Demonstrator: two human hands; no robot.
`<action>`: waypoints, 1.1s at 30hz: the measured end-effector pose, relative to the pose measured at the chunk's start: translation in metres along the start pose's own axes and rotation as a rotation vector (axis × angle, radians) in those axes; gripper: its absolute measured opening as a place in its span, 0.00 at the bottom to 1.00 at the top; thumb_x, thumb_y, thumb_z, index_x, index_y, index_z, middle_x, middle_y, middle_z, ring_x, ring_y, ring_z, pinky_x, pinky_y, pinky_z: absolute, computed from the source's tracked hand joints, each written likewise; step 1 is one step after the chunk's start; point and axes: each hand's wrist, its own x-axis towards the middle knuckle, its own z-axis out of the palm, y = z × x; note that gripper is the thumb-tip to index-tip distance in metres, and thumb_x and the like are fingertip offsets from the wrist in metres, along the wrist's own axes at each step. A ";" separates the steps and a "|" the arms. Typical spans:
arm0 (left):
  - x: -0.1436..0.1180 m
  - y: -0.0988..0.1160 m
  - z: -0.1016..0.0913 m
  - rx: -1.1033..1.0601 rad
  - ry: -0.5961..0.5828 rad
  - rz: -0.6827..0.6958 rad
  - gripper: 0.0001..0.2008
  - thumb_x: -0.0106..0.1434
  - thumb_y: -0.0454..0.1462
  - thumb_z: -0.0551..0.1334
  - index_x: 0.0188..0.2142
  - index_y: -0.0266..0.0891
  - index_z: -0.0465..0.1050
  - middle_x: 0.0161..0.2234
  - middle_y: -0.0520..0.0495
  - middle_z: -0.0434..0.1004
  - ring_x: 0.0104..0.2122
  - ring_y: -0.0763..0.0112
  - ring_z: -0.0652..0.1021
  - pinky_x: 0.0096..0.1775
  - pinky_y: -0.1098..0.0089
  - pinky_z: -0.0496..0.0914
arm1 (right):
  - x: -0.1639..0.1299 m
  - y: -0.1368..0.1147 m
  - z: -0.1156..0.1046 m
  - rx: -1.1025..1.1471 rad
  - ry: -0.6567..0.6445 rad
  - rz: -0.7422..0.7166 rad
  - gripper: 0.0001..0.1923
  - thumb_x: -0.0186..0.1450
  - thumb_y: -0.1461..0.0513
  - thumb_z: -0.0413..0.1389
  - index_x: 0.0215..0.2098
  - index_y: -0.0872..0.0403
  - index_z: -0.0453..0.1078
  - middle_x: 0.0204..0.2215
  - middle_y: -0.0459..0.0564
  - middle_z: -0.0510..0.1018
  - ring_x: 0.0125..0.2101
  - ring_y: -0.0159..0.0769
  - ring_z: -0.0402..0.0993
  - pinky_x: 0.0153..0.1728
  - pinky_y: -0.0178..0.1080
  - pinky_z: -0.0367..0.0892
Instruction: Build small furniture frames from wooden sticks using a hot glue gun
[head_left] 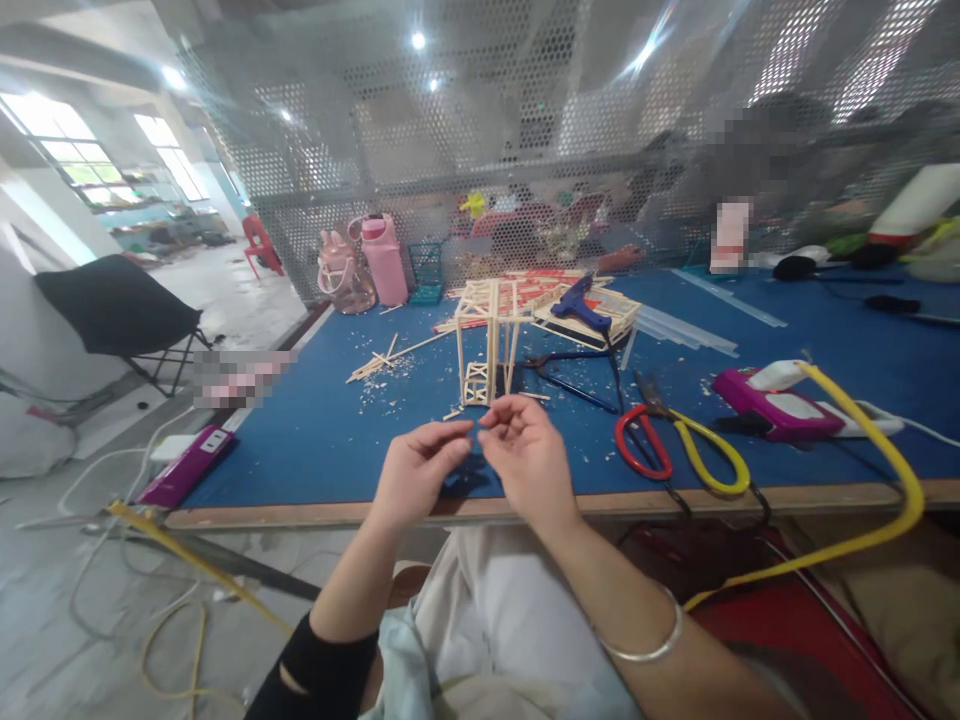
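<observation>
My left hand (421, 468) and my right hand (531, 458) meet above the table's front part, fingertips almost touching. On each, thumb and forefinger are pinched together; anything between them is too small to make out. Just beyond them stands a small frame (493, 345) built of thin wooden sticks, upright on the blue tabletop (300, 440). Neither hand seems to grip it. Blue-handled pliers (574, 385) lie to its right. A blue glue gun (582, 305) rests on another flat stick frame (626, 312) behind.
Scissors (667, 430) with red and yellow handles lie near the front edge. To the right sits a purple power strip (780, 405) with a yellow cable. Clear glue sticks (682, 332), loose wooden sticks (375, 360), and pink bottles (384, 262) stand or lie farther back, before a perforated metal screen.
</observation>
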 end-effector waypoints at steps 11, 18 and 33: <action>-0.002 -0.001 0.000 -0.028 -0.043 -0.077 0.12 0.46 0.44 0.67 0.19 0.38 0.73 0.17 0.54 0.69 0.19 0.77 0.65 0.24 0.74 0.62 | -0.003 0.009 0.001 0.020 -0.139 0.164 0.22 0.50 0.57 0.63 0.40 0.50 0.62 0.38 0.47 0.68 0.33 0.31 0.67 0.26 0.33 0.64; -0.009 -0.002 0.004 0.106 -0.036 0.062 0.13 0.54 0.45 0.62 0.21 0.38 0.68 0.18 0.54 0.66 0.21 0.77 0.65 0.25 0.75 0.61 | -0.006 0.010 0.003 0.013 -0.121 0.128 0.18 0.52 0.56 0.62 0.38 0.51 0.65 0.32 0.45 0.71 0.29 0.30 0.68 0.29 0.35 0.66; -0.042 -0.020 0.043 -0.255 0.167 0.101 0.28 0.67 0.50 0.45 0.65 0.54 0.44 0.66 0.51 0.49 0.64 0.66 0.54 0.63 0.63 0.55 | -0.044 0.001 0.001 -0.246 -0.436 -0.365 0.25 0.69 0.53 0.41 0.63 0.44 0.53 0.65 0.48 0.55 0.64 0.42 0.50 0.61 0.52 0.51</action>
